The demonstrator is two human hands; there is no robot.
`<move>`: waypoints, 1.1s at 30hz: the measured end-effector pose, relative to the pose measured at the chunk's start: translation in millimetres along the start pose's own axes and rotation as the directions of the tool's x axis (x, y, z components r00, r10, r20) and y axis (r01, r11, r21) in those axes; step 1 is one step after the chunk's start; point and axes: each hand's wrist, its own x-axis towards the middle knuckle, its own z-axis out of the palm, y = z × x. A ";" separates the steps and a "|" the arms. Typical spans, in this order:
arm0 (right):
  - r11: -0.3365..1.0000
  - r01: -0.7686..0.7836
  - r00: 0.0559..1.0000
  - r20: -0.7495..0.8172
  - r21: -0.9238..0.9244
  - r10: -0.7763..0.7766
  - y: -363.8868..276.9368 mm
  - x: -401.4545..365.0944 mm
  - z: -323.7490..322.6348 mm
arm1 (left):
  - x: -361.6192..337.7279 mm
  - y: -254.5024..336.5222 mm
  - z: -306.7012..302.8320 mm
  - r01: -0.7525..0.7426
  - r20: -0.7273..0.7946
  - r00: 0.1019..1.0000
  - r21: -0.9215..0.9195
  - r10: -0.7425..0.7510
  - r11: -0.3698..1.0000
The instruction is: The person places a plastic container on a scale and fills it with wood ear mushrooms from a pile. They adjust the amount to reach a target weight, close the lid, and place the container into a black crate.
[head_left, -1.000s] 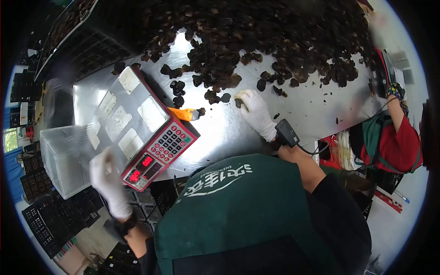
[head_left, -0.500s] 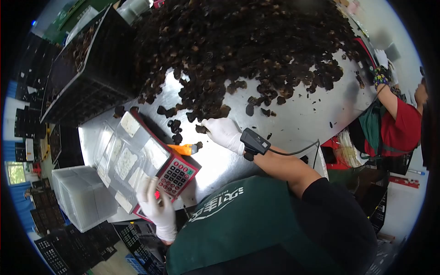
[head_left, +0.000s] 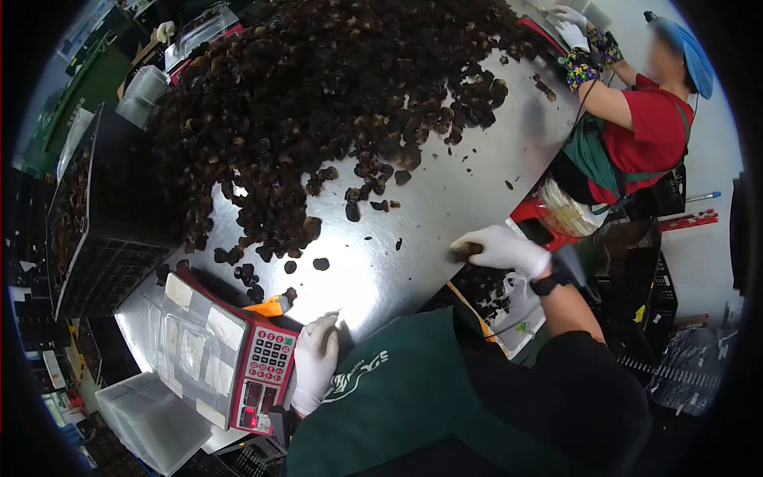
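My right hand (head_left: 507,248), in a white glove, is closed on a dark brown mushroom piece (head_left: 466,251). It is past the table's near edge, above a container (head_left: 486,292) with dark bits in it. My left hand (head_left: 316,358), also gloved, has its fingers bent together at the table edge, beside the keypad of a red scale (head_left: 269,354). Whatever lies between those fingers is hidden. Clear plastic trays (head_left: 191,350) lie on the scale. An orange-handled tool (head_left: 269,307) rests just beyond it. A large heap of dark mushroom pieces (head_left: 318,95) covers the far table.
A black crate (head_left: 119,222) stands at the left of the metal table (head_left: 413,230). Stacked clear tubs (head_left: 155,421) are at the lower left. A co-worker in a red shirt (head_left: 656,131) works at the right, gloved hands at the table's far end.
My right hand has moved right from the heap's edge, carrying the mushroom piece beyond the table edge. My left hand has left the scale's display side for the table edge. The view has shifted.
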 end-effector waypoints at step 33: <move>0.227 -0.038 0.995 0.015 0.973 0.100 -154.6 262.8 85.8 | -82.9 -28.4 -153.9 0.596 -0.871 0.491 0.309 -0.031 0.741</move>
